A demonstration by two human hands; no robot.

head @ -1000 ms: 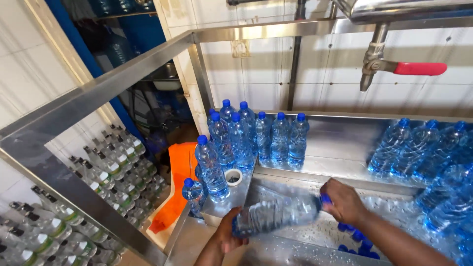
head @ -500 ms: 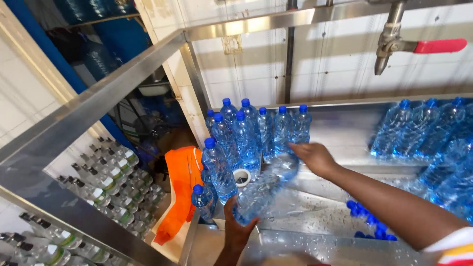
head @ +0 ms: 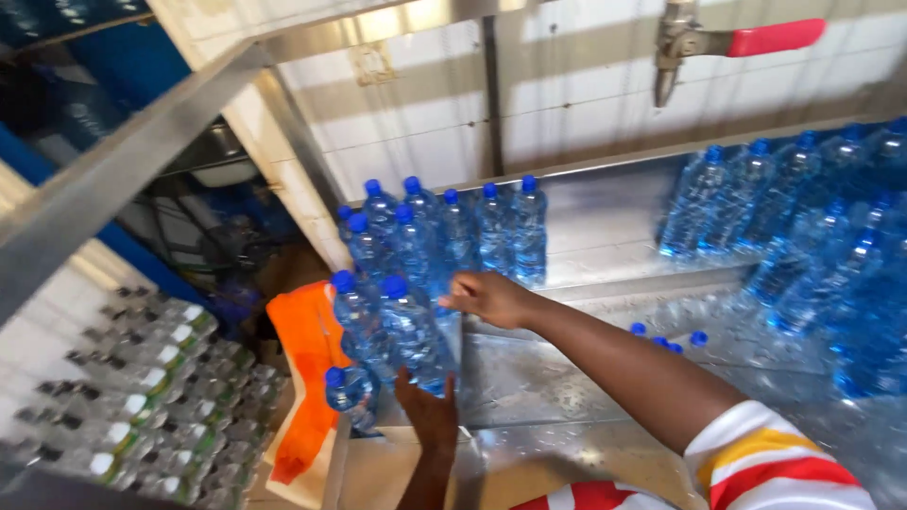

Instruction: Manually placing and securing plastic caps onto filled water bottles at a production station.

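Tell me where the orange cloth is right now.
In the head view the orange cloth hangs at lower left, just left of the capped water bottles the hands are standing up, and right of the crated bottles.

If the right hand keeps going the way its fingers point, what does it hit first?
The right hand points left. It would likely meet the front bottle first, almost at its fingertips, then the bottle beside it. Depth is hard to judge.

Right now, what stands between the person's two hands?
In the head view, a blue-capped water bottle stands upright between them: the right hand is by its upper side, the left hand at its base.
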